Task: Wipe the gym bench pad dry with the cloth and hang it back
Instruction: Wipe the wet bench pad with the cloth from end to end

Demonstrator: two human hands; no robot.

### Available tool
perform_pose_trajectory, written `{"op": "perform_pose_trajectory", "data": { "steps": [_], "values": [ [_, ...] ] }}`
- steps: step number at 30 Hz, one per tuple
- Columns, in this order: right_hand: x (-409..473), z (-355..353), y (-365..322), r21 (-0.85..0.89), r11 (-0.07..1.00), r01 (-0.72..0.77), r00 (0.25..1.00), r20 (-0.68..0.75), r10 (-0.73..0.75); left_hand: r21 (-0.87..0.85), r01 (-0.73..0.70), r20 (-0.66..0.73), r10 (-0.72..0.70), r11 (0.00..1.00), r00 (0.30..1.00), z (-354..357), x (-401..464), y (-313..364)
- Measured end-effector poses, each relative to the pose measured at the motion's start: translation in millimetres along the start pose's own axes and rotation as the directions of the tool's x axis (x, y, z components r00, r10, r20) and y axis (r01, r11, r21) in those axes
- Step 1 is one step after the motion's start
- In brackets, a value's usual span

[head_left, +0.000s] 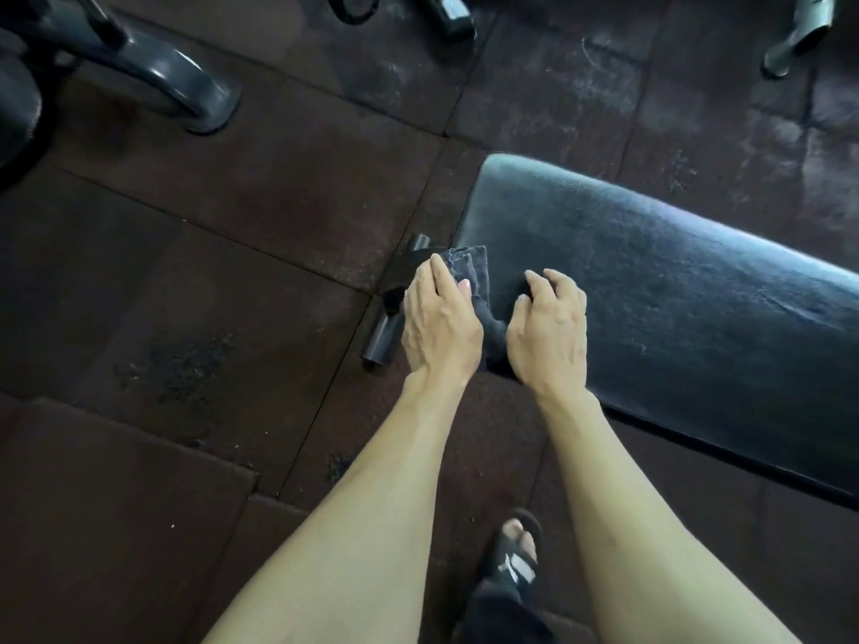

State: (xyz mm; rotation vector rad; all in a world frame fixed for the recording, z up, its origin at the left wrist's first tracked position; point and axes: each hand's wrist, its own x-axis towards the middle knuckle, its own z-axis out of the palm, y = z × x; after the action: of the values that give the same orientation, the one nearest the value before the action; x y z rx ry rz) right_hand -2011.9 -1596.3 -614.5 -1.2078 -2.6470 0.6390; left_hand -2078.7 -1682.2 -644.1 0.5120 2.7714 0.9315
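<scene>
A black padded gym bench pad (650, 281) runs from the middle of the view to the right edge. A dark grey folded cloth (474, 276) lies at the pad's near left end. My left hand (439, 320) lies on the cloth with its fingers laid flat over the folds, pressing it onto the pad. My right hand (548, 332) sits just right of the cloth on the pad, fingers curled with their tips touching the pad surface, holding nothing that I can see.
The bench's black foot bar (388, 337) sticks out on the floor left of my left hand. Dark rubber floor tiles surround the bench. Machine legs (186, 86) stand at the top left, others at the top right (799, 39). My sandalled foot (516, 546) is below.
</scene>
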Motion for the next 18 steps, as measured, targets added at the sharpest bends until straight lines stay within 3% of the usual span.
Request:
{"op": "perform_pose_trajectory", "data": {
  "steps": [6,9,11,18],
  "values": [
    [20.5,-13.1,7.1,0.000,0.997,-0.076,0.997,-0.015,0.076,-0.012,0.048,0.146,-0.046,0.999,0.988,-10.5,34.6,23.8],
    [28.9,-17.3,8.0,0.007,0.994,-0.111,0.994,0.000,0.111,-0.116,0.071,0.069,-0.064,0.991,0.996,-24.3,18.0,18.2],
    [36.1,-18.9,7.8,0.010,0.993,-0.119,0.993,-0.016,0.119,-0.043,0.048,0.032,-0.047,0.998,0.998,-25.6,4.5,14.8],
    [67.6,-20.6,12.9,-0.067,0.993,-0.094,0.996,-0.014,0.093,0.156,0.054,0.099,-0.070,0.986,0.993,-2.1,33.5,34.7]
  ]
}}
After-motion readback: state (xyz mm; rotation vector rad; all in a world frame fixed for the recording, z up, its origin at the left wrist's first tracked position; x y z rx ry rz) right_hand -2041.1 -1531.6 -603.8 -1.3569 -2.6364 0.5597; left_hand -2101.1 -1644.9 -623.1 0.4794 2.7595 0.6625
